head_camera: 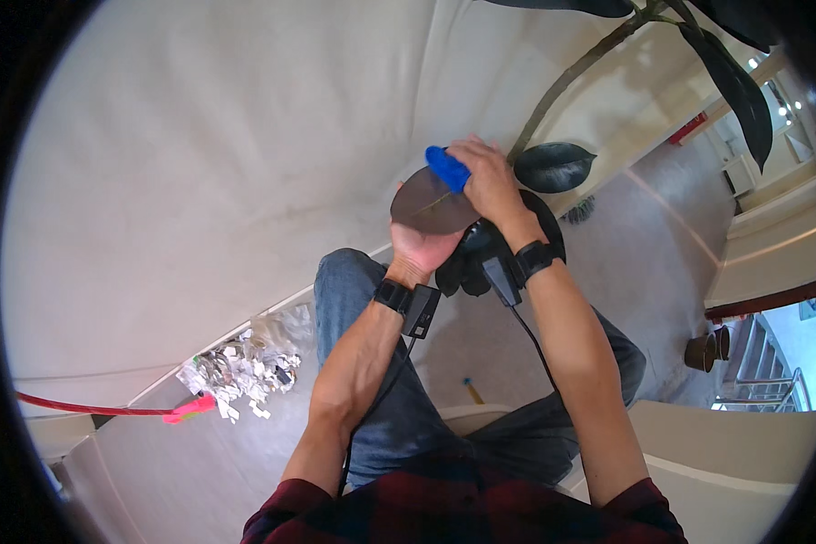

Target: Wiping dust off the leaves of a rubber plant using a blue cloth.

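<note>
A broad, dark oval leaf of a rubber plant lies over my left hand, its pale midrib showing. The palm is under the leaf and most of those fingers are hidden behind it. My right hand grips a blue cloth and presses it on the leaf's upper right part. Beside that hand the plant's brown stem curves up to the right. Another dark leaf hangs just right of my right hand, and more leaves are below my wrists.
A pale wall rises ahead. Torn paper scraps and clear plastic lie on the floor to the left, near a red cord or hose. Brown pots stand near a stairway at right. Black cables trail from both wrist straps.
</note>
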A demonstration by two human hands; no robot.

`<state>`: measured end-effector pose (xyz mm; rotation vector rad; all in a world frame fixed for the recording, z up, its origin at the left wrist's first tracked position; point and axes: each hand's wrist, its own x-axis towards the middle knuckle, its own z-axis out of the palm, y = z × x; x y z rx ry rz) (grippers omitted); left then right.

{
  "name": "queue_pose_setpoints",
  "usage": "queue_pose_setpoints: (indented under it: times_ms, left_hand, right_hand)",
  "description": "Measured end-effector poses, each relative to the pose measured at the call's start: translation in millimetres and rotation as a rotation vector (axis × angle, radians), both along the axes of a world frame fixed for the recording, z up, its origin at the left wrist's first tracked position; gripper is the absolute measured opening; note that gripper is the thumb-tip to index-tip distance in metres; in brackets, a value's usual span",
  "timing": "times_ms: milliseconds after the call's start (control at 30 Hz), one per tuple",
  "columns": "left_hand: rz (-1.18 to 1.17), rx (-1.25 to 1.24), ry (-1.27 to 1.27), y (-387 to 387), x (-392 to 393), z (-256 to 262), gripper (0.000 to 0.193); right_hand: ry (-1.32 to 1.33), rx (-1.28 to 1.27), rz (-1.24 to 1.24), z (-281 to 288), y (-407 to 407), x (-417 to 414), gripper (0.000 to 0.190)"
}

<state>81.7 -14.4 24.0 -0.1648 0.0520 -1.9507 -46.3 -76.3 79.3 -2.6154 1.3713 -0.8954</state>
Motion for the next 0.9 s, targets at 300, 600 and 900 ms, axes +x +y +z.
queue_pose_setpoints:
  times_ms: [300,600,900]
  left_hand:
    - [0.043,-0.106,0.253,-13,3,-57,0.049]
    - [0.291,-0.191,-0.110,3,-18,-106,0.061]
    - [-0.029,0.005,-0.057,3,8,-9,0.069]
  right_hand:
    - [-0.281,0.148,0.166,-9,59,42,0.053]
    - [-0.178,0.120,0.390,-9,104,37,0.043]
    - [-0.021,-0.083,0.171,-12,55,-31,0.046]
